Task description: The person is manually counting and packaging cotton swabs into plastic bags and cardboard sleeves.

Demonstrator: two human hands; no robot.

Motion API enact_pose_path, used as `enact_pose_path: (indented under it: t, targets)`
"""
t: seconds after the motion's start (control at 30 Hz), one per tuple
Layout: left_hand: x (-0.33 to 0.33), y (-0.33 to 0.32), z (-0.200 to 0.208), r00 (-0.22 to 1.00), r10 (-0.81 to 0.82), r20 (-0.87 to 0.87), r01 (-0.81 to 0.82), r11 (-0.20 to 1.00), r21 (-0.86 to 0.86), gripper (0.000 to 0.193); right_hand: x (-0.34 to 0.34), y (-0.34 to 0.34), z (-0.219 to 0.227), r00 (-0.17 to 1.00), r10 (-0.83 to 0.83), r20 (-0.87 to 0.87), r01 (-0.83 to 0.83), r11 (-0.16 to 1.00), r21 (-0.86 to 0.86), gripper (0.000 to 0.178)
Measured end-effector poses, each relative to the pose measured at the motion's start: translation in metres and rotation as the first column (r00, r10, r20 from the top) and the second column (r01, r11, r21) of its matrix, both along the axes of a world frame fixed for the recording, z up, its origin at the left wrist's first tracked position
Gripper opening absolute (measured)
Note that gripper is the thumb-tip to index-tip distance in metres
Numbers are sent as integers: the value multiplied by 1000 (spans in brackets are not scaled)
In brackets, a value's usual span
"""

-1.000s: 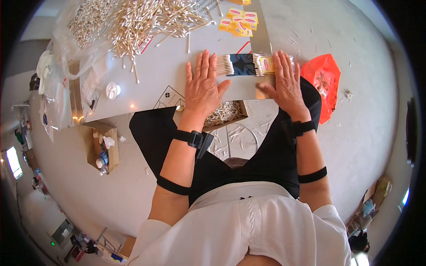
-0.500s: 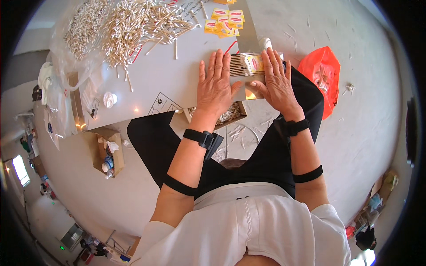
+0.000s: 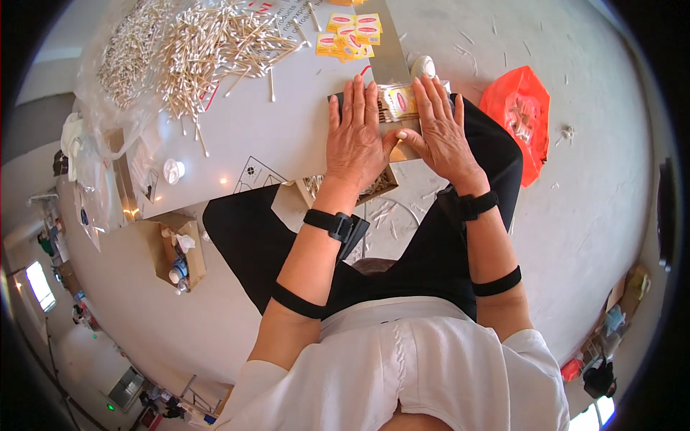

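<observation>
My left hand [image 3: 353,147] lies flat, fingers stretched together and pointing away, over the left part of a row of cotton swabs. Beside it, my right hand [image 3: 447,140] is also laid flat with fingers extended, covering the row's right end. Between the hands shows a small packet [image 3: 399,101] of swabs with a yellow and white label. A few swab sticks peek out at its left side. The two thumbs nearly meet just below the packet. What lies under the palms and fingers is hidden. A dark edge shows left of my left fingertips.
A big heap of loose cotton swabs [image 3: 208,50] spreads over the grey table [image 3: 266,136], beside a clear plastic bag [image 3: 93,108]. Yellow cards [image 3: 351,36] lie beyond my hands. A white tub [image 3: 173,171] stands left. An orange bag [image 3: 535,126] and a cardboard box [image 3: 154,244] are on the floor.
My left hand has shifted right toward the packet, covering swab sticks that were bare. My right hand stays flat at the right end. The whole view has moved slightly.
</observation>
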State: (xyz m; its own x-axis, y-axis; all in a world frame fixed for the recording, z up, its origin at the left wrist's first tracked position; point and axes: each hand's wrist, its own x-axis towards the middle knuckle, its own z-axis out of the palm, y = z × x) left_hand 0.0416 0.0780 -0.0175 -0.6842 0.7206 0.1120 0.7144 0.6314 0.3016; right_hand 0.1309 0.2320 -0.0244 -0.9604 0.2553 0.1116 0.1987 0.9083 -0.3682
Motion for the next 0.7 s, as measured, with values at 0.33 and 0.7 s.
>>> enact_pose_path:
  t: [0.33,0.7]
  targets:
    - [-4,-4,5,996,-73,43,70,996,63,75,0,-1,-1,999,-17,-27,16,999,-45,90]
    - [-17,8,-9,709,-313,632,-598,210,774,68,-19,14,-22,678,-701,223,-169,-444,-880,40]
